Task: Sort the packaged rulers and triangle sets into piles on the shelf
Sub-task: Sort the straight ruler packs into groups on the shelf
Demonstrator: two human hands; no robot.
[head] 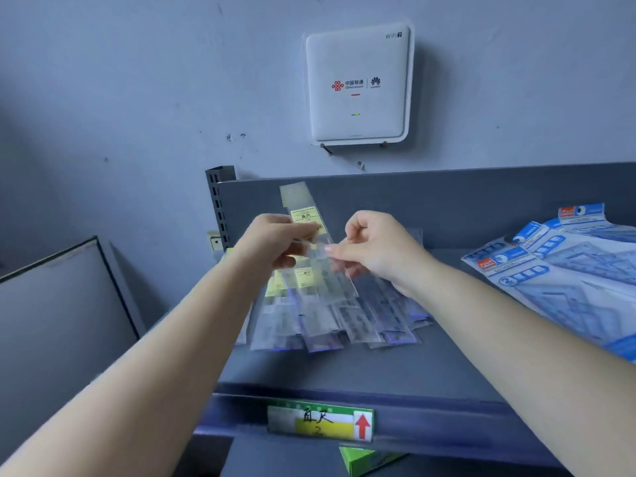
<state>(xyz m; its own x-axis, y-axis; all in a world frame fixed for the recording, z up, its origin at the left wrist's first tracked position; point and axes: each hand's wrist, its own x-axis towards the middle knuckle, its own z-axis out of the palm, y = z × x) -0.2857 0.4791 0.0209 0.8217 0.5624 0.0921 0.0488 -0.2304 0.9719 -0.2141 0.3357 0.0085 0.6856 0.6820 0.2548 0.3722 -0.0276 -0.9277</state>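
My left hand (pixel 277 244) grips a clear packaged ruler (pixel 303 208) with a yellow label, holding it tilted above the shelf. My right hand (pixel 375 249) pinches the same packet lower down, at its right edge. Under both hands a fanned pile of several clear ruler packets (pixel 330 321) lies on the grey shelf (pixel 344 370). At the right end of the shelf lies a pile of blue-and-white triangle set packets (pixel 564 270), overlapping each other.
A white router box (pixel 358 84) hangs on the wall above the shelf's back panel. A slotted metal upright (pixel 218 204) stands at the shelf's left end. A green-and-yellow price label (pixel 320 421) sits on the front rail. A grey panel (pixel 51 311) stands at left.
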